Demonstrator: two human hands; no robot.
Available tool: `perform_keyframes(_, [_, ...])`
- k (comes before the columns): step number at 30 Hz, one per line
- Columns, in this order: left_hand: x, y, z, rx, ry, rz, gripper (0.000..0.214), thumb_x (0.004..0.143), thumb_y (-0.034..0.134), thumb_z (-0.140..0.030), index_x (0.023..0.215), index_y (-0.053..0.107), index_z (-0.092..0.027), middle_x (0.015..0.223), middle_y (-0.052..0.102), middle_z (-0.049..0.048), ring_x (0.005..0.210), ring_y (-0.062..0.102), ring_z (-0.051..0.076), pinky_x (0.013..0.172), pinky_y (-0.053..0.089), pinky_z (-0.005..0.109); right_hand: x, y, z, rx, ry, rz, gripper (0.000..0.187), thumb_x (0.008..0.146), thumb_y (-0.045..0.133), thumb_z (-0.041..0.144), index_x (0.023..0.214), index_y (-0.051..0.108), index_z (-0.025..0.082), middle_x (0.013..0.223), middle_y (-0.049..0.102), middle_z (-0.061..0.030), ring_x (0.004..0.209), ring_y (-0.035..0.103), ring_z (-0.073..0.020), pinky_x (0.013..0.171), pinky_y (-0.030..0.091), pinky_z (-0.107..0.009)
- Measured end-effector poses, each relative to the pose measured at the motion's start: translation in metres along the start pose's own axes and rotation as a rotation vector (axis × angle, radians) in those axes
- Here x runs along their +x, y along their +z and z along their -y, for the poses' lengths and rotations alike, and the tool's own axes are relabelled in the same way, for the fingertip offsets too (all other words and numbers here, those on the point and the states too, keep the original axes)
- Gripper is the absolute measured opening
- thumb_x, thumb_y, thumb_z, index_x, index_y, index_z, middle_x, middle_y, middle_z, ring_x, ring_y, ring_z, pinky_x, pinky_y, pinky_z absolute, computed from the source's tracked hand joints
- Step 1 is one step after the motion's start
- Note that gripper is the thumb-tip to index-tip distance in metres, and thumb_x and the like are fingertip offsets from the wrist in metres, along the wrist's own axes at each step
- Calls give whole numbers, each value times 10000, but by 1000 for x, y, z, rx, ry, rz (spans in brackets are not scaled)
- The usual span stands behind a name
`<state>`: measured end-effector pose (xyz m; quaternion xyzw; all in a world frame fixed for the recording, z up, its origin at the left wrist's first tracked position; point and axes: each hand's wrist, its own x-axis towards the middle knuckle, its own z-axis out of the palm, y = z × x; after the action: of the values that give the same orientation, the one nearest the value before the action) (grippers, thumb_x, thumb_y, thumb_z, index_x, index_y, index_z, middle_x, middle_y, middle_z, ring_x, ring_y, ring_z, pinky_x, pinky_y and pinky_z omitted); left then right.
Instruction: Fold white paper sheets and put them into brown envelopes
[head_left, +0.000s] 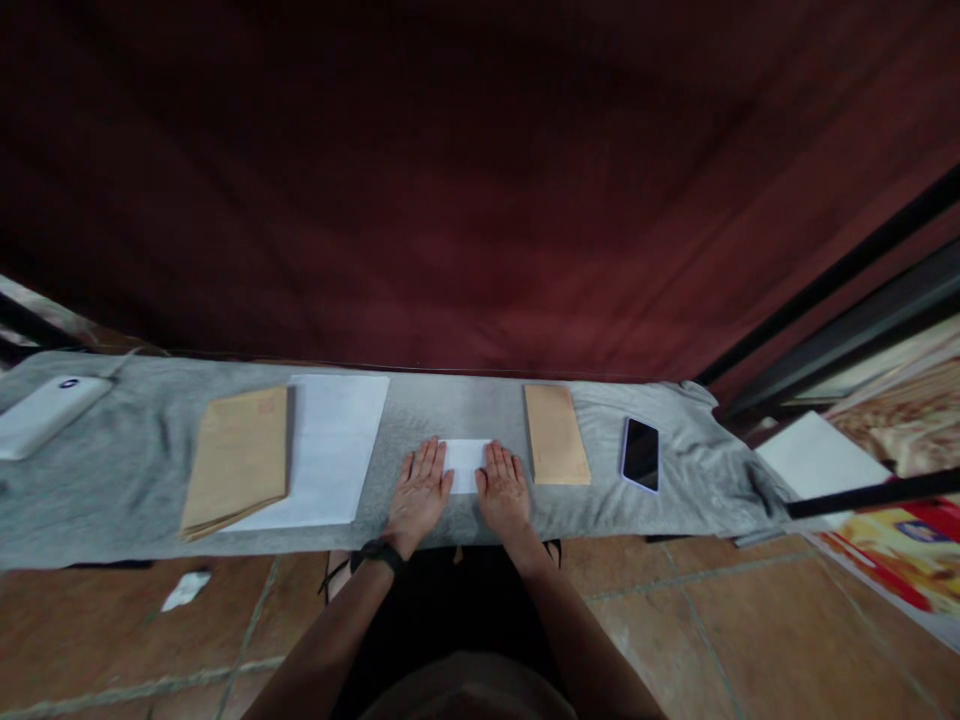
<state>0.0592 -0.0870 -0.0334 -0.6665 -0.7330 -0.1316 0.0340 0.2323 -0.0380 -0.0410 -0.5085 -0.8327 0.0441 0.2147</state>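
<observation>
A small white rectangle of folded paper lies flat on the grey cloth in front of me. My left hand rests palm down over its left end, fingers stretched out. On the right end, my right hand lies flat in the same way, thumb pointing inward. Just right of that hand is a single brown envelope. To the left, larger white sheets lie partly under a stack of brown envelopes.
A phone lies on the grey cloth at the right. At the far left sits a white device with a cable. A dark red curtain hangs along the back edge. Black bars stand at the right.
</observation>
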Motion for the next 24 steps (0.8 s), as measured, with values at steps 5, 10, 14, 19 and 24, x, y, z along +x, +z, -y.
perform_keyframes(5, [1,-2,0,-8,-10,12,600,1010,261,-375,1542,360,-116,1586,399,136,1498,321,257,1240,219,498,-2,-3,-2,-14,6,8,519,1046,380,293,1527,399,98,1533,468,-131,1433,407,-268,1197,261,-458])
perform_keyframes(10, [3,-6,-16,-12,-13,-4,618,1024,238,-414,1525,378,-82,1564,426,165,1500,312,288,1237,204,547,-1,-6,0,-12,14,34,528,1038,386,294,1533,392,109,1548,445,-139,1443,392,-266,1197,259,-467])
perform_keyframes(14, [4,-4,-41,-85,128,36,582,1034,239,-387,1541,359,-128,1573,430,109,1503,311,222,1253,216,472,-1,-8,0,-8,9,74,541,1016,388,242,1541,378,113,1568,415,-139,1460,363,-265,1203,237,-470])
perform_keyframes(19, [3,3,-52,-79,159,68,599,1029,271,-419,1534,366,-112,1590,396,121,1508,297,231,1242,246,470,0,-10,0,-33,3,128,531,1033,367,258,1543,372,114,1588,380,-128,1478,329,-264,1211,211,-463])
perform_keyframes(24, [-1,3,-36,-38,85,18,654,1015,286,-460,1529,364,-64,1582,390,167,1507,298,257,1232,263,468,1,-10,1,-36,27,109,540,1035,393,284,1544,367,105,1575,404,-127,1465,354,-257,1212,227,-457])
